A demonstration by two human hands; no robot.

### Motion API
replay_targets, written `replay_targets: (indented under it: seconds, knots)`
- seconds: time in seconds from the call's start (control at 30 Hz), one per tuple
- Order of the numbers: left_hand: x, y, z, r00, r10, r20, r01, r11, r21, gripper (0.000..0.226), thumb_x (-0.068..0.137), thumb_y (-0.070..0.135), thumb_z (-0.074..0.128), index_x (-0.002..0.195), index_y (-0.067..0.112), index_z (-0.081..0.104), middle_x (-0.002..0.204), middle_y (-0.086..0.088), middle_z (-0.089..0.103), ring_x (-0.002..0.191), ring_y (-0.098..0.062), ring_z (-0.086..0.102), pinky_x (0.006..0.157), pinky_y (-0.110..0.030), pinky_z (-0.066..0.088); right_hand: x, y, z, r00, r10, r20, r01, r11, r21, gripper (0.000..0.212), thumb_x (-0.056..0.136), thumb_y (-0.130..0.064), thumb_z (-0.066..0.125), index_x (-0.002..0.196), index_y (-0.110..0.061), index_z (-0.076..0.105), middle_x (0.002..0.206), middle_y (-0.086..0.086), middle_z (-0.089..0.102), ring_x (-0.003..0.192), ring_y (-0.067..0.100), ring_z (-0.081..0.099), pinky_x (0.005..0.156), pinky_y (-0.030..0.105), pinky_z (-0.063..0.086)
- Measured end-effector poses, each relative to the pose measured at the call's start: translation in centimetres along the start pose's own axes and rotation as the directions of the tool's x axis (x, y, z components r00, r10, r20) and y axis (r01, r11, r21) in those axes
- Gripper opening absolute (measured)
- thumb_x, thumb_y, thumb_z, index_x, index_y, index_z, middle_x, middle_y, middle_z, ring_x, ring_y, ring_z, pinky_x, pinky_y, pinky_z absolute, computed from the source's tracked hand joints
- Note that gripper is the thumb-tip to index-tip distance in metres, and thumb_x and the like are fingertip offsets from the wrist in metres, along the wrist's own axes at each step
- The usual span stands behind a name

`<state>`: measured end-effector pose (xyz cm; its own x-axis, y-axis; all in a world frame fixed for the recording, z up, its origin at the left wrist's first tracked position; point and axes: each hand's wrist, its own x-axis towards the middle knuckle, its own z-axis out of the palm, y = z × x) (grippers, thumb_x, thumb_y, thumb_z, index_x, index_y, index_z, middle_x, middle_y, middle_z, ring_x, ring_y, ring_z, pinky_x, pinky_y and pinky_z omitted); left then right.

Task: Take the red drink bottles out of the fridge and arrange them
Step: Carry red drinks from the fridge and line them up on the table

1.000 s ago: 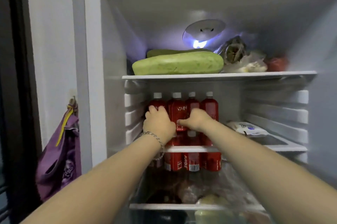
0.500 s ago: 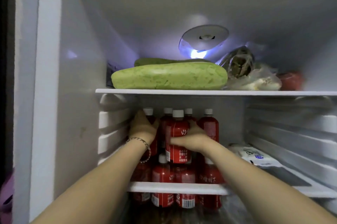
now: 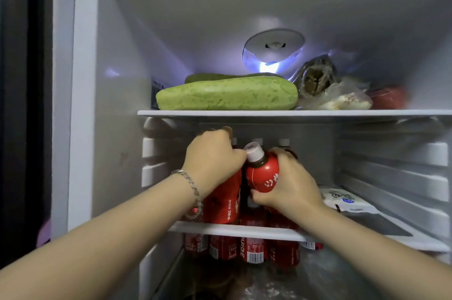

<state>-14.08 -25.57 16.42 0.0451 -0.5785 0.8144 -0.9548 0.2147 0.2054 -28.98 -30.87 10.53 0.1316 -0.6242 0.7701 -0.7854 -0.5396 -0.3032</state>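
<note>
Fridge (image 3: 117,79): door open, white interior, lamp (image 3: 271,55) lit on the back wall.
Upper shelf (image 3: 293,113): carries a long green gourd (image 3: 227,96) on the left and bagged food (image 3: 335,99) on the right.
Middle shelf (image 3: 234,228): holds the red drink bottles (image 3: 283,221), massed at its left half; white caps of a rear row show behind the hands, and red labels with barcodes show below the shelf's front edge.
White packet (image 3: 342,202): flat on the middle shelf, just right of the bottles.
Left hand (image 3: 212,158): fingers clenched over the top of an upright bottle (image 3: 223,199) at the front left.
Right hand (image 3: 291,182): fingers wrapped round the shoulder of a tilted bottle (image 3: 263,175), whose white cap leans toward the left hand, touching it.
Bracelet (image 3: 193,187): metal links, on the left wrist.
</note>
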Motion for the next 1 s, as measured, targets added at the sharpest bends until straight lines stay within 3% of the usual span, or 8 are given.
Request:
replay_targets:
  seconds: [0.17, 0.27, 0.37, 0.47, 0.6, 0.7, 0.9, 1.0]
  knots:
    - [-1.1, 0.2, -1.2, 0.977, 0.175, -0.119, -0.155, 0.975, 0.16, 0.023, 0.077, 0.033, 0.054, 0.068, 0.016, 0.042, 0.067, 0.002, 0.041, 0.073, -0.029, 0.051, 0.058, -0.029, 0.026, -1.1, -0.6, -0.5, 0.998, -0.058, -0.026, 0.059, 0.998, 0.022, 0.089, 0.049, -0.05, 0.077, 0.126, -0.028, 0.038, 0.117, -0.007, 0.053, 0.108, 0.018, 0.054, 0.073, 0.029, 0.041]
    - [-1.8, 0.4, -1.8, 0.95, 0.288, -0.122, -0.272, 0.953, 0.136, 0.043, 0.077, 0.059, 0.052, 0.067, 0.018, 0.042, 0.06, 0.006, 0.043, 0.064, -0.021, 0.049, 0.055, -0.029, 0.026, -1.2, -1.0, -0.6, 0.998, -0.048, -0.036, 0.051, 0.996, 0.076, 0.089, 0.049, -0.049, 0.078, 0.125, -0.028, 0.038, 0.116, -0.008, 0.052, 0.108, 0.017, 0.054, 0.073, 0.027, 0.039]
    - [-1.8, 0.4, -2.4, 0.946, 0.316, -0.076, -0.308, 0.946, 0.098, 0.062, 0.057, 0.079, 0.048, 0.084, 0.024, 0.053, 0.059, 0.012, 0.042, 0.062, -0.013, 0.046, 0.056, -0.027, 0.031, -1.3, -1.1, -0.6, 0.996, -0.063, -0.056, 0.069, 0.991, 0.117, 0.09, 0.049, -0.047, 0.081, 0.127, -0.026, 0.039, 0.118, -0.008, 0.052, 0.109, 0.017, 0.053, 0.076, 0.026, 0.039]
    - [-2.1, 0.4, -2.7, 0.936, 0.341, -0.085, -0.326, 0.933, 0.155, 0.077, 0.046, 0.087, 0.039, 0.097, 0.032, 0.059, 0.072, 0.013, 0.06, 0.072, -0.01, 0.06, 0.057, -0.024, 0.032, -1.6, -1.4, -1.2, 0.969, -0.159, -0.187, 0.181, 0.978, 0.106, 0.086, 0.046, -0.039, 0.084, 0.122, -0.021, 0.047, 0.111, -0.006, 0.057, 0.103, 0.019, 0.056, 0.073, 0.024, 0.038]
    - [-2.0, 0.2, -2.9, 0.917, 0.39, -0.082, -0.366, 0.906, 0.213, 0.084, 0.047, 0.092, 0.019, 0.091, 0.032, 0.058, 0.079, 0.009, 0.065, 0.075, -0.009, 0.062, 0.054, -0.026, 0.037, -1.5, -2.2, -2.1, 0.889, -0.316, -0.331, 0.327, 0.945, -0.023, 0.09, 0.034, -0.031, 0.088, 0.115, -0.008, 0.057, 0.104, 0.005, 0.064, 0.09, 0.028, 0.064, 0.068, 0.026, 0.047]
    - [-2.0, 0.7, -3.2, 0.887, 0.454, -0.084, -0.424, 0.873, 0.242, 0.08, 0.052, 0.092, 0.024, 0.088, 0.028, 0.056, 0.069, 0.007, 0.063, 0.062, -0.013, 0.061, 0.047, -0.027, 0.036, -1.6, -2.5, -2.5, 0.866, -0.347, -0.36, 0.346, 0.936, -0.07, 0.091, 0.033, -0.03, 0.089, 0.114, -0.003, 0.058, 0.104, 0.009, 0.065, 0.089, 0.031, 0.065, 0.068, 0.031, 0.052]
    - [-2.6, 1.8, -2.4, 0.802, 0.586, -0.115, -0.532, 0.789, 0.309, 0.049, 0.076, 0.062, 0.037, 0.077, 0.019, 0.061, 0.052, 0.003, 0.057, 0.044, -0.017, 0.057, 0.038, -0.021, 0.028, -1.9, -1.3, -2.7, 0.879, -0.383, -0.283, 0.378, 0.923, -0.077, 0.087, 0.041, -0.034, 0.087, 0.117, -0.004, 0.057, 0.108, 0.008, 0.064, 0.096, 0.029, 0.062, 0.075, 0.029, 0.051]
    - [-2.6, 2.0, -2.1, 0.811, 0.576, -0.104, -0.503, 0.776, 0.382, 0.046, 0.075, 0.054, 0.039, 0.066, 0.014, 0.059, 0.044, 0.0, 0.054, 0.036, -0.021, 0.053, 0.039, -0.018, 0.023, -0.5, 0.9, -1.9, 0.934, -0.357, 0.005, 0.354, 0.927, 0.128, 0.104, 0.052, -0.032, 0.087, 0.14, -0.012, 0.035, 0.137, 0.003, 0.044, 0.126, 0.02, 0.042, 0.1, 0.026, 0.038]
